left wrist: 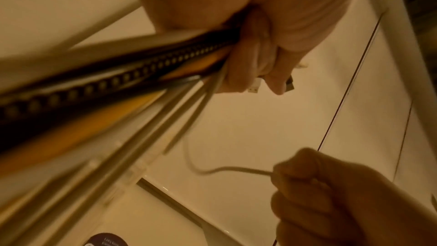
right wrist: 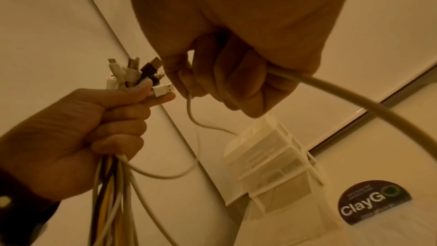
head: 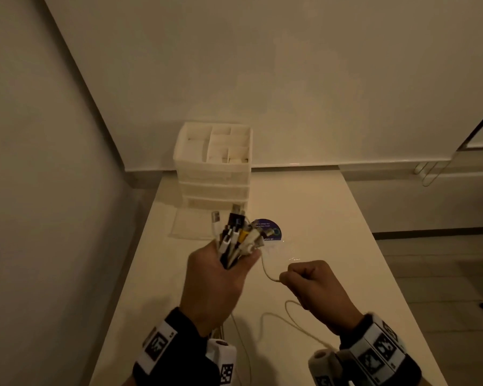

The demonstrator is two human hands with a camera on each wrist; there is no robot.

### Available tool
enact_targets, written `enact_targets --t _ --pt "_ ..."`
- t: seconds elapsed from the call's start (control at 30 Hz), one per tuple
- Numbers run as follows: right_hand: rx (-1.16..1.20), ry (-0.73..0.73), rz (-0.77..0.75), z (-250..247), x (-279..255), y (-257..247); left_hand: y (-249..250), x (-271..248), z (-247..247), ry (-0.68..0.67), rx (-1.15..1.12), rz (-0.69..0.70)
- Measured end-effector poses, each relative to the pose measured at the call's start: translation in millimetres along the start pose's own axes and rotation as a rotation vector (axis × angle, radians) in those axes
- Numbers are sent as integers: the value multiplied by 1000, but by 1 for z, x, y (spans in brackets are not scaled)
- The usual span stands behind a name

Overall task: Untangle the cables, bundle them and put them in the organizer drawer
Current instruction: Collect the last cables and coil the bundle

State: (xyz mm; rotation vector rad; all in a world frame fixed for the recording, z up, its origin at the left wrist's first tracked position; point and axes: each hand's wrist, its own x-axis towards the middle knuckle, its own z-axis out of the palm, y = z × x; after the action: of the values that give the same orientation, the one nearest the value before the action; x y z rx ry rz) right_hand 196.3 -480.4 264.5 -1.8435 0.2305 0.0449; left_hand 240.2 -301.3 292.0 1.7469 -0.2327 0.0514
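Observation:
My left hand [head: 223, 263] grips a bundle of cables [head: 236, 236] upright above the table, their plug ends fanned out above the fist [right wrist: 139, 76]. The cables are white, black and yellow; their lengths hang down below the hand [right wrist: 113, 203]. My right hand [head: 308, 280] is curled round one white cable [head: 268, 273] that runs from the bundle, slack, through the fist [right wrist: 227, 85] and down onto the table [head: 285, 316]. The white organizer [head: 214, 174] stands at the table's far end, its bottom drawer [head: 190, 227] pulled out.
A round dark sticker [head: 272, 231] lies on the white table [head: 332, 246] just right of the open drawer. Walls close in behind and on the left. The table's left edge [head: 123, 302] runs near my left arm. A chair frame [head: 430, 171] stands far right.

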Motion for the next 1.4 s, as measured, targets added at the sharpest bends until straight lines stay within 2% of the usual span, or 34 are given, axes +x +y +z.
enact_targets --t 0.1,0.2,0.27,0.33,0.4,0.47,0.57,0.73,0.8,0.97,1.03,1.2,1.27,1.4 --pt "129 -29 8 3 2 -7 2 -7 8 -130 -15 68" --pt "476 -112 40 3 1 -15 -4 -6 15 -306 18 60" --pt "587 -153 55 3 0 -18 -7 -5 17 -319 15 58" --pt "591 -199 47 2 -2 -17 -8 -3 16 -274 10 55" --pt "499 -212 15 -1 -4 -13 -8 2 12 -162 14 24" --pt "380 -171 -7 -8 -9 -4 -11 11 1 -3 9 -42" --pt "295 -134 6 -20 -18 14 -23 28 -21 152 -85 -146" --pt "112 16 71 -27 -27 32 -43 45 -48 295 -357 -285" --pt "124 82 91 -26 -27 34 -43 44 -53 327 -351 -274" --pt "233 190 116 -20 -22 33 -35 35 -43 243 -236 -155" --pt "294 161 93 -15 -19 25 -28 28 -33 101 -223 -143" --pt "488 67 -24 10 -12 -3 -10 -5 12 -386 -85 -125" --pt "527 44 -46 12 -12 -10 -9 -11 22 -385 -71 -104" --pt "394 -45 -8 2 -26 -4 -20 0 9 -180 -90 -148"
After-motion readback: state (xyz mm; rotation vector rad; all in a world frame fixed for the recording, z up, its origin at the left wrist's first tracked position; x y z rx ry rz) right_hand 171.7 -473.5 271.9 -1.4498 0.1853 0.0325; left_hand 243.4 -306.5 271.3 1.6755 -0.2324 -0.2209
